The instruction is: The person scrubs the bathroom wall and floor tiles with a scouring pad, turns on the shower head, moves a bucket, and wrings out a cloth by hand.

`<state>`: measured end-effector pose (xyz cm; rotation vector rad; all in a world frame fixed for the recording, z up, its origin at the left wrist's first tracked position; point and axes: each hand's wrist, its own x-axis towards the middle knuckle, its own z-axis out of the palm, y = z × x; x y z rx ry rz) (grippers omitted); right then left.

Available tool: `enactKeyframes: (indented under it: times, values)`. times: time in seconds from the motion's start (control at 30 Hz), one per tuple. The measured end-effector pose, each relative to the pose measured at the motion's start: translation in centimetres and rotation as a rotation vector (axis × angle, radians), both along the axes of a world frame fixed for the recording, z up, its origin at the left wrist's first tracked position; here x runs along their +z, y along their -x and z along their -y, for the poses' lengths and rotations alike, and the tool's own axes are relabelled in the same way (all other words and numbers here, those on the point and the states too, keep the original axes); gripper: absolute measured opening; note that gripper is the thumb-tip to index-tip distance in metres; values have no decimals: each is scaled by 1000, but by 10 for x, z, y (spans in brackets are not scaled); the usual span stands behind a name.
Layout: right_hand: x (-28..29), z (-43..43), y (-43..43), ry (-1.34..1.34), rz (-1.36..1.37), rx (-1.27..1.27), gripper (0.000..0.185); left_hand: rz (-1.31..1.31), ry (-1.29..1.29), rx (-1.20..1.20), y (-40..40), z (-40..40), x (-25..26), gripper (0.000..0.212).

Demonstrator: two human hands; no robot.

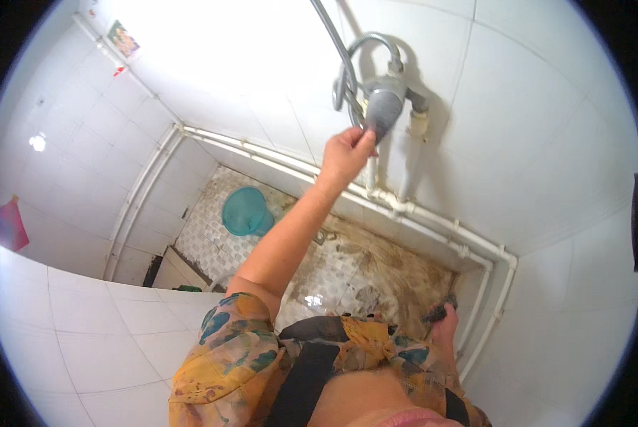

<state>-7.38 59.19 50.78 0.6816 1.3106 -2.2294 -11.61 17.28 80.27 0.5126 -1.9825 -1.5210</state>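
Observation:
My left hand (345,152) reaches up to the wall and grips the tip of the grey lever of a shower mixer valve (385,107) between thumb and fingers. A flexible metal shower hose (345,58) loops beside and above the valve. Low on the right, my right hand (446,323) holds a dark scrubber (440,309), possibly a brush or scouring pad, near the floor by the wall corner. Part of that hand is hidden by my patterned shirt. Brown, dirty-looking wet patches cover the mosaic tile floor (345,277) below.
A teal plastic bucket (244,211) stands on the floor against the far side. White pipes (431,219) run along the lower wall and around both corners. A floor drain (321,236) lies near the middle. At left rises a white tiled partition (100,331); a pink item (12,224) hangs beyond it.

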Motion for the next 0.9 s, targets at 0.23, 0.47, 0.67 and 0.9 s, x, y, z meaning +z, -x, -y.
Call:
enactKeyframes:
  times: [0.23,0.47,0.67,0.9]
  values:
    - [7,24,-22,119,-75,302,20,103,14,-41,-18,-4,25,31]
    - [-59,27,-5,190,23,351,19,193,-468,-132,-49,4,34,35]
    - [29,101,-16,221,108,313,19,-71,-1455,-121,-138,43,-30,34]
    - [101,229,-50,391,27,727,20,-220,-1410,131,-242,27,-51,48]
